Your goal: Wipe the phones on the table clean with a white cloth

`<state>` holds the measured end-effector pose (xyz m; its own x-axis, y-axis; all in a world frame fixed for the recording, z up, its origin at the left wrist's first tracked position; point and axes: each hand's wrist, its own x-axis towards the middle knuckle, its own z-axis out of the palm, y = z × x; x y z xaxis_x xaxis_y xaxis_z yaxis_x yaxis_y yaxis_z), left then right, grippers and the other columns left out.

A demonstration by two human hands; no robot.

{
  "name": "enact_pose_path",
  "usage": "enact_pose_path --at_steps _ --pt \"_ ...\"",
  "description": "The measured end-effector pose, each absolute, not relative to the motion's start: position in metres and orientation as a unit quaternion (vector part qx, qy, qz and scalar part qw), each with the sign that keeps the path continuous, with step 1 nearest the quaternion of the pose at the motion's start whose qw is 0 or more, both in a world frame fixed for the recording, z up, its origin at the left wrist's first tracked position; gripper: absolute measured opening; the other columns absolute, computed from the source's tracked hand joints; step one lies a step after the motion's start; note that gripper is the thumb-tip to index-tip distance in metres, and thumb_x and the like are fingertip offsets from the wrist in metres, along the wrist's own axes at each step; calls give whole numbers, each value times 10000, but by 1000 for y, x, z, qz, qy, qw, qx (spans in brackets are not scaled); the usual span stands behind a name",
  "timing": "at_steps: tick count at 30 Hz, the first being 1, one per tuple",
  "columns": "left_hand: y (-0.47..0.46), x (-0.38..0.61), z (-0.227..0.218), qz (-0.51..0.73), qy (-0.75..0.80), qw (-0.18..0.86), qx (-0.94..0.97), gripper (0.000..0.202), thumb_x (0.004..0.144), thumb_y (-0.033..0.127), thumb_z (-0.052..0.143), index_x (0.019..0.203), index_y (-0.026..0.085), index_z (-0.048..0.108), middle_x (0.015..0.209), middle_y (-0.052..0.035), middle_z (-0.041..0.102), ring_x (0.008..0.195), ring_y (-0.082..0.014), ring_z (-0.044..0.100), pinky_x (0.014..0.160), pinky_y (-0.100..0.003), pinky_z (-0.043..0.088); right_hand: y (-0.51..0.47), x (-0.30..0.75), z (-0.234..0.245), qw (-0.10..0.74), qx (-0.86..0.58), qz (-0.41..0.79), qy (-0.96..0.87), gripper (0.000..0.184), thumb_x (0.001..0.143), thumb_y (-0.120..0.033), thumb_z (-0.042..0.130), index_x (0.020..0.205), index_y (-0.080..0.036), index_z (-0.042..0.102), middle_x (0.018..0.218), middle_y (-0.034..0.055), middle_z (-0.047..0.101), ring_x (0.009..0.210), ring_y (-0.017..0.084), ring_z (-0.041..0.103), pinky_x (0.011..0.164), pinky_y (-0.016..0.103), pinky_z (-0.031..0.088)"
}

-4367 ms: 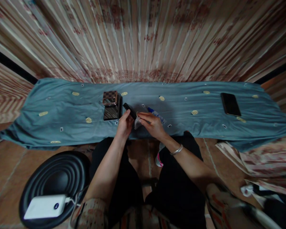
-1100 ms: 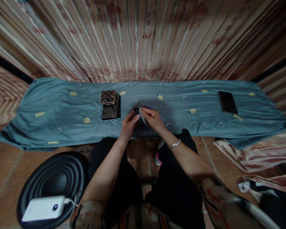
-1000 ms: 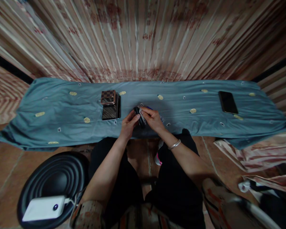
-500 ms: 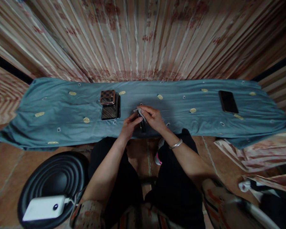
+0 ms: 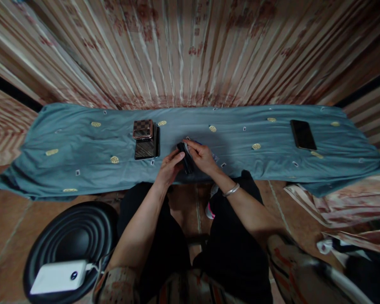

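My left hand point(image 5: 171, 165) is closed on a slim black phone point(image 5: 186, 159), held tilted up on its edge above the blue-green cloth point(image 5: 234, 118). Fingers of my right hand point(image 5: 203, 157) pinch a small pale wiping cloth point(image 5: 186, 146) against the phone's upper side; most of that cloth is hidden by the fingers. Just beyond the right hand, partly covered by it, lies something bluish and flat point(image 5: 214, 157) that I cannot make out.
To the left are stacked phones point(image 5: 145, 147), with a checkered brown one point(image 5: 143, 128) on top. Another black phone point(image 5: 303, 135) lies at the right. A white power bank point(image 5: 58, 276) with a cable rests on a round black stool point(image 5: 72, 240). A pleated curtain point(image 5: 190, 55) hangs behind.
The black phone has turned in my left hand and shows more of its dark face. Less of the pale cloth shows now, and a bluish patch has appeared beside my right hand.
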<state>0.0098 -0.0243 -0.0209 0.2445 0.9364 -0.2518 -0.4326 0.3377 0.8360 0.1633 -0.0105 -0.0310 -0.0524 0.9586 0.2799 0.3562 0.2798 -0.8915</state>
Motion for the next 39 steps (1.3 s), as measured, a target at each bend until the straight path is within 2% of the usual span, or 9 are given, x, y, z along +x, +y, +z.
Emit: enact_pose_path --at_steps 5,11,15,18,22,25,31,35,39 --pt "-19 9 -18 505 389 707 306 411 619 375 882 944 167 742 918 -42 746 823 -165 676 737 -288 542 -16 162 -31 445 -496 300 -682 360 958 -267 520 1263 -286 709 1294 20 722 1227 217 655 1103 405 485" --pt "-12 4 -18 554 398 656 322 391 557 380 923 803 180 692 732 21 681 677 -105 627 652 -220 510 -25 159 -29 433 -479 301 -702 336 964 -261 514 1225 -280 724 1268 43 734 1209 229 662 1093 413 482" --pt "-7 1 -21 570 412 639 311 430 550 372 929 825 190 652 692 46 645 650 -94 611 654 -220 485 -28 156 -25 432 -466 322 -702 308 958 -262 529 1176 -290 745 1193 23 761 1162 226 683 1083 391 482" --pt "-5 0 -21 580 413 634 301 470 529 384 937 850 199 647 691 47 647 646 -96 613 657 -222 485 -29 154 -27 437 -466 345 -688 300 951 -264 529 1140 -263 762 1102 13 782 1063 217 715 1021 365 515" --pt "-5 -1 -19 575 413 635 309 474 571 408 913 919 203 665 791 5 708 787 -151 680 702 -250 503 -24 152 -36 444 -499 387 -636 265 921 -276 564 1058 -252 788 951 -9 798 905 194 732 913 335 556" --pt "-5 -1 -19 573 417 633 312 442 599 417 892 913 202 668 835 -14 728 841 -173 693 716 -260 510 -21 151 -41 462 -500 435 -589 213 891 -308 609 966 -265 803 904 -25 794 893 181 728 903 319 559" --pt "-3 -1 -21 590 413 624 304 484 561 423 922 917 210 673 795 16 711 762 -127 677 656 -217 504 -21 146 -45 473 -485 546 -493 239 836 -419 667 908 -233 799 791 -27 765 721 151 697 714 263 572" --pt "-1 -1 -23 610 430 599 290 557 478 411 961 919 218 682 740 45 667 658 -81 624 607 -182 480 -22 142 -46 481 -477 566 -470 254 799 -445 706 863 -213 790 802 -25 763 804 162 698 772 272 566" --pt "0 0 -26 613 451 567 316 632 478 454 954 1007 227 693 783 33 652 769 -112 649 711 -220 499 -21 141 -48 476 -473 592 -446 304 776 -478 723 869 -194 783 838 1 772 844 173 700 781 279 561"
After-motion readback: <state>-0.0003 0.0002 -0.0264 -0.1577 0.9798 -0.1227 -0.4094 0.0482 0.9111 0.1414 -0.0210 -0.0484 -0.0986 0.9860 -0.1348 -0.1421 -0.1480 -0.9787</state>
